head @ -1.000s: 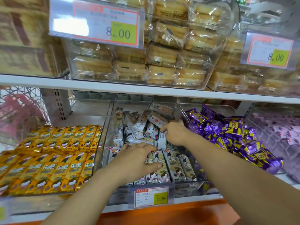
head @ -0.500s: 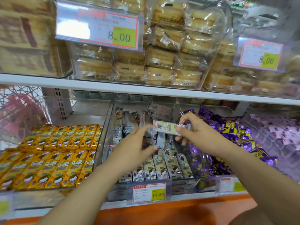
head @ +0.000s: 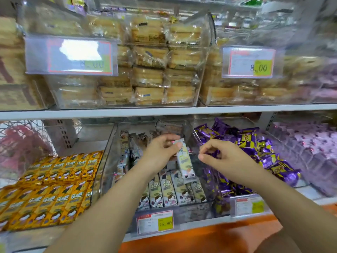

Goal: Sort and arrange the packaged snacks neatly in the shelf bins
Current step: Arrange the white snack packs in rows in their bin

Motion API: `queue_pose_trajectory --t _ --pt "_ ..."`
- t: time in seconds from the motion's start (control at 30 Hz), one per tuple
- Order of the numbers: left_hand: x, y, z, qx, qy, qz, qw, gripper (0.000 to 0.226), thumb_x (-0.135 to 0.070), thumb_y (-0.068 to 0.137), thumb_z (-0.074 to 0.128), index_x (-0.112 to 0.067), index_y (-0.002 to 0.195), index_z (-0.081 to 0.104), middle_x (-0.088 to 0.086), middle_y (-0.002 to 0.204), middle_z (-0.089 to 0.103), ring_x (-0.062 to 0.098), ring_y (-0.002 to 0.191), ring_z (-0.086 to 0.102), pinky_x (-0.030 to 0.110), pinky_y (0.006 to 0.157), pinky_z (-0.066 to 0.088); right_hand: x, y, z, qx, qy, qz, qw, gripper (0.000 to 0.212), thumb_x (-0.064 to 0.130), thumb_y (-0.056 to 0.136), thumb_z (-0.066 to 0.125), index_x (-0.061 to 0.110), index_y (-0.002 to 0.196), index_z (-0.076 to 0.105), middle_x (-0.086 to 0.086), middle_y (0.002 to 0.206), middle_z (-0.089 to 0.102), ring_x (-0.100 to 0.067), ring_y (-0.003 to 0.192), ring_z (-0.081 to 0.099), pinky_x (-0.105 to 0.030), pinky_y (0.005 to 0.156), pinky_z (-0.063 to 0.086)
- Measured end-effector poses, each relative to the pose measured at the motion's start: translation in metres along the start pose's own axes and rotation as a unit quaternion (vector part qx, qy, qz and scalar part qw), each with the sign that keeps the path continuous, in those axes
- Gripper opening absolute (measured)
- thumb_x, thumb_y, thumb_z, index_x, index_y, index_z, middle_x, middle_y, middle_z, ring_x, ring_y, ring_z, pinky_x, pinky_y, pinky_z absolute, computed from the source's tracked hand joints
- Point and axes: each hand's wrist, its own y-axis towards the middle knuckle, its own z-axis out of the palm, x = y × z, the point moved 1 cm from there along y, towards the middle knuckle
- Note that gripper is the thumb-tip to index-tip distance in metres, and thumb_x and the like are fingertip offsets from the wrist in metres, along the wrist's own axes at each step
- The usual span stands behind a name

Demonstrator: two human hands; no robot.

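Observation:
A clear middle bin point(head: 109, 154) on the lower shelf holds cream snack bars with a cartoon face. A neat row of them point(head: 167, 194) stands along the front, and loose ones point(head: 135, 143) lie jumbled at the back. My left hand point(head: 160, 152) pinches the top end of one cream bar point(head: 185, 161), which hangs upright over the right end of the row. My right hand point(head: 220, 156) hovers just to the right of that bar, fingers loosely curled, holding nothing.
Yellow packs point(head: 54, 189) fill the bin on the left, purple packs point(head: 255, 143) the bin on the right, pink ones point(head: 310, 148) beyond. The upper shelf edge point(head: 164, 111) carries bins of wrapped cakes point(head: 149, 79). A price tag point(head: 155, 223) hangs on the middle bin's front.
My right hand lifted a cream bar from the back of the bin and passed it over. Now my left hand holds it upright and my right hand has let go.

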Motion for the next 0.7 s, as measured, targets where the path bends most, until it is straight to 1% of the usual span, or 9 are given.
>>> queue_pose_trajectory --t 0.1,0.23,0.3,0.37,0.4,0.47,0.53,0.6,0.7 --pt "0.001 0.01 0.022 0.021 0.102 0.021 0.994 0.007 -0.022 0.091 0.063 -0.028 0.095 0.063 -0.007 0.097 0.061 0.012 0.095 0.059 0.027 0.086 0.049 -0.008 -0.002 0.004 0.004 -0.011 -0.004 1.0 0.008 0.029 0.086 0.064 0.033 0.082 0.06 0.011 0.093 0.065 -0.004 0.086 0.056 -0.017 0.073 0.042" --pt "0.015 0.012 0.031 0.117 0.279 -0.008 0.953 0.011 -0.028 0.091 0.062 -0.023 0.1 0.065 -0.002 0.105 0.063 0.015 0.099 0.058 0.022 0.076 0.043 -0.017 -0.002 0.005 -0.001 -0.012 -0.006 1.0 0.009 0.026 0.088 0.062 0.034 0.086 0.059 0.018 0.103 0.061 -0.002 0.098 0.052 -0.02 0.088 0.039" --pt "0.017 0.01 0.03 0.167 0.317 -0.027 0.933 0.012 -0.03 0.091 0.062 -0.022 0.099 0.065 -0.003 0.1 0.062 0.015 0.095 0.058 0.024 0.078 0.043 -0.021 -0.002 0.006 0.0 0.012 -0.009 1.0 0.013 0.025 0.088 0.062 0.037 0.083 0.058 0.018 0.103 0.06 -0.002 0.097 0.054 -0.017 0.085 0.041" --pt "0.016 0.009 0.027 0.19 0.357 -0.03 0.914 0.012 -0.031 0.091 0.062 -0.023 0.099 0.065 -0.006 0.097 0.059 0.013 0.092 0.055 0.023 0.078 0.042 -0.025 0.0 0.007 -0.004 0.029 -0.014 0.999 0.016 0.025 0.088 0.063 0.038 0.082 0.058 0.018 0.102 0.06 -0.007 0.091 0.059 -0.022 0.081 0.047" --pt "0.014 0.01 0.025 0.196 0.38 -0.031 0.903 0.015 -0.032 0.091 0.061 -0.022 0.102 0.066 -0.006 0.099 0.059 0.012 0.092 0.054 0.022 0.078 0.041 -0.026 0.001 0.008 -0.006 0.034 -0.016 0.999 0.016 0.024 0.088 0.063 0.038 0.081 0.058 0.018 0.101 0.06 -0.005 0.088 0.058 -0.025 0.079 0.048" --pt "0.01 0.011 0.022 0.209 0.409 -0.042 0.887 0.022 -0.035 0.091 0.06 -0.023 0.108 0.068 -0.005 0.107 0.062 0.01 0.093 0.054 0.02 0.079 0.04 -0.028 0.002 0.009 -0.01 0.047 -0.021 0.999 0.017 0.023 0.088 0.063 0.037 0.081 0.058 0.02 0.098 0.059 0.007 0.085 0.054 -0.02 0.074 0.047" --pt "0.007 0.015 0.02 0.205 0.416 -0.059 0.884 0.024 -0.038 0.091 0.06 -0.025 0.109 0.068 -0.007 0.108 0.062 0.007 0.09 0.054 0.02 0.077 0.039 -0.032 0.003 0.008 -0.012 0.062 -0.02 0.998 0.016 0.022 0.088 0.063 0.037 0.083 0.059 0.021 0.094 0.059 0.013 0.079 0.052 -0.013 0.068 0.044" --pt "0.005 0.024 0.019 0.15 0.408 -0.053 0.899 0.019 -0.036 0.092 0.059 -0.026 0.105 0.067 -0.008 0.105 0.062 0.006 0.086 0.054 0.021 0.073 0.038 -0.036 0.005 0.008 -0.016 0.08 -0.017 0.997 0.014 0.02 0.088 0.064 0.034 0.084 0.062 0.018 0.091 0.061 0.011 0.073 0.054 -0.01 0.064 0.041" --pt "0.004 0.045 0.023 0.065 0.419 -0.035 0.905 0.028 -0.027 0.095 0.054 -0.019 0.122 0.058 0.003 0.118 0.062 0.02 0.101 0.06 0.022 0.071 0.04 -0.038 0.007 0.006 -0.007 0.1 -0.017 0.995 0.011 0.017 0.089 0.063 0.028 0.088 0.064 0.016 0.087 0.061 0.011 0.068 0.053 -0.008 0.054 0.04"
